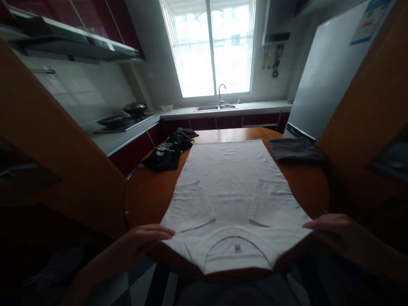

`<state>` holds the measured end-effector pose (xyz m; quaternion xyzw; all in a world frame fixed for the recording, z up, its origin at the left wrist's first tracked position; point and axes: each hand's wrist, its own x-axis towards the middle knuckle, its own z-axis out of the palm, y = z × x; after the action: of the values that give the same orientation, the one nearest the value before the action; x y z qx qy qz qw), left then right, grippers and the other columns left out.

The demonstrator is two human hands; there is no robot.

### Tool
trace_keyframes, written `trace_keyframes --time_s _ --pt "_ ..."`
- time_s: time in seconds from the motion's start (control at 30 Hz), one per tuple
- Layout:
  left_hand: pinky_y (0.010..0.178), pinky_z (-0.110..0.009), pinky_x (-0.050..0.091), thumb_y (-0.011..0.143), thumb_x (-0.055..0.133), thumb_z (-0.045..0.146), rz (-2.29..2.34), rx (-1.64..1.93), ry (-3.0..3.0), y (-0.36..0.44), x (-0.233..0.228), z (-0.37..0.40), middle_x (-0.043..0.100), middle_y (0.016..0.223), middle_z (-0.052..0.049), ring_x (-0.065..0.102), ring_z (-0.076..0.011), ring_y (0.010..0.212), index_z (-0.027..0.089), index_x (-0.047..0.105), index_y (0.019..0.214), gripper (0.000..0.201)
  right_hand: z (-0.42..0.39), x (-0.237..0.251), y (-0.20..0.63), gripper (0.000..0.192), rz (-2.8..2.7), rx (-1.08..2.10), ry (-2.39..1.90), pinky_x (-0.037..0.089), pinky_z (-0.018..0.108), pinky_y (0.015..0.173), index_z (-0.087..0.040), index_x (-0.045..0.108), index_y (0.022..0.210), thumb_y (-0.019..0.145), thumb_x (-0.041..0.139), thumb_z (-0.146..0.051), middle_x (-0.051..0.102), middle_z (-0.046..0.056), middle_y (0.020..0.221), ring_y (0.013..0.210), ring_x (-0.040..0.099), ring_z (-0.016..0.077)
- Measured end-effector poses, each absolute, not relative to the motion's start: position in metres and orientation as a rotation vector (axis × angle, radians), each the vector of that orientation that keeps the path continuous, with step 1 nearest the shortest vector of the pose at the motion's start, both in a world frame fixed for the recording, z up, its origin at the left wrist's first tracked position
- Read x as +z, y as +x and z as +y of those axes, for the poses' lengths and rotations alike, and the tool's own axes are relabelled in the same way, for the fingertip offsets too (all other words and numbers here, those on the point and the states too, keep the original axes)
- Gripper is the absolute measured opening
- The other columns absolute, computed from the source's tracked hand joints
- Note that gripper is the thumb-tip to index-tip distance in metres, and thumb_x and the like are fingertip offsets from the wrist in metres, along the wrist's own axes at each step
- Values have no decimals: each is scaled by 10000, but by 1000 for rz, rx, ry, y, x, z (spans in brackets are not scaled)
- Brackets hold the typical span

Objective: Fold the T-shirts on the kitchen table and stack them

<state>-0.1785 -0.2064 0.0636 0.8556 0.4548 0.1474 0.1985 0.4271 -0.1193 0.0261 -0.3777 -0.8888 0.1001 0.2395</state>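
Note:
A white T-shirt (231, 187) lies spread over the round wooden table (146, 199), its hem at the far side and its neckline toward me. Both sleeves are folded inward on top of the body. My left hand (149, 234) pinches the shirt at its left shoulder, thumb hidden beneath the cloth. At the opposite shoulder, my right hand (330, 227) grips the fabric between fingers and thumb. The collar end hangs over the table's near edge, with a small tag showing inside the neck.
Crumpled black clothing (168, 151) rests at the table's far left. A folded dark grey cloth (295, 150) lies at the far right. Beyond are a counter with a sink (216, 107), a stove with pans (135, 109) and a fridge (328, 72).

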Motion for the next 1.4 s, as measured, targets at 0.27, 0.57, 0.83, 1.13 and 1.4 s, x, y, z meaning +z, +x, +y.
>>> trace_keyframes --time_s 0.27,0.57,0.83,1.13,1.4 --pt "813 -215 536 1014 485 377 1319 496 2362 -172 95 -156 735 1032 -70 695 -190 901 227 771 1097 334 -70 70 411 488 -2294 821 -1252 556 296 677 -209 802 922 903 572 -638 778 83 880 768 711 247" --pt "702 -256 529 835 670 563 1659 820 2102 -180 67 -76 774 925 -81 688 -229 816 173 798 947 426 14 57 388 667 -1999 815 -1333 495 305 608 -175 790 818 646 700 -813 758 95 791 714 656 245" --pt "695 -271 534 746 713 592 1708 742 1937 -196 24 -36 789 881 -76 708 -246 805 161 806 926 476 44 14 382 514 -1965 861 -1440 474 294 608 -139 795 783 696 705 -638 759 79 758 695 662 232" --pt "709 -283 543 712 743 643 1738 838 1868 -202 41 -19 789 910 -91 708 -250 811 156 808 925 536 59 36 383 456 -1869 852 -1456 485 296 637 -161 802 829 714 727 -596 766 78 822 761 665 246" --pt "662 -253 501 683 749 651 1798 1022 1838 -202 51 53 784 893 -102 680 -210 769 112 798 960 608 128 52 371 460 -1783 741 -1473 456 275 620 -150 795 835 680 750 -581 757 80 808 738 644 212"
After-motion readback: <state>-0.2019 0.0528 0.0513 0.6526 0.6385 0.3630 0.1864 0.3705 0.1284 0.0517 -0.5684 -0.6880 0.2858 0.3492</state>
